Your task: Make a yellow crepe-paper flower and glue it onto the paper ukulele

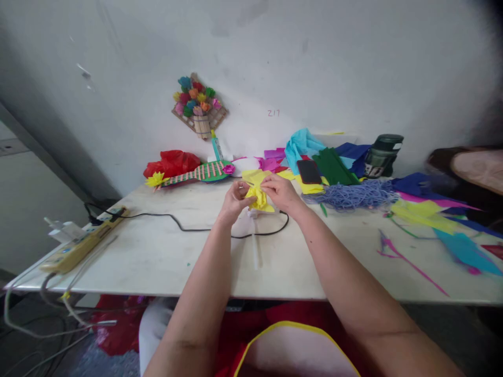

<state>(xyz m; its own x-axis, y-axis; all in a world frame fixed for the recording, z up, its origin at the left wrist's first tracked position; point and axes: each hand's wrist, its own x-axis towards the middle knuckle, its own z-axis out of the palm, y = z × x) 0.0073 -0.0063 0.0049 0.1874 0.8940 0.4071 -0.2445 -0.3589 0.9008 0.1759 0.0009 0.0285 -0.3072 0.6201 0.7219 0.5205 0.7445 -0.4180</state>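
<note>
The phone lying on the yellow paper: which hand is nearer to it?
The right hand. It is just to the left of the phone; the left hand is farther left, on the other side of the yellow piece both hands hold.

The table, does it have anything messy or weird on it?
A bit messy: the bluish-purple strands lie in a tangled heap on the right side, and the black cable wanders loosely across the table, looping near the held yellow paper. I see no spill.
</note>
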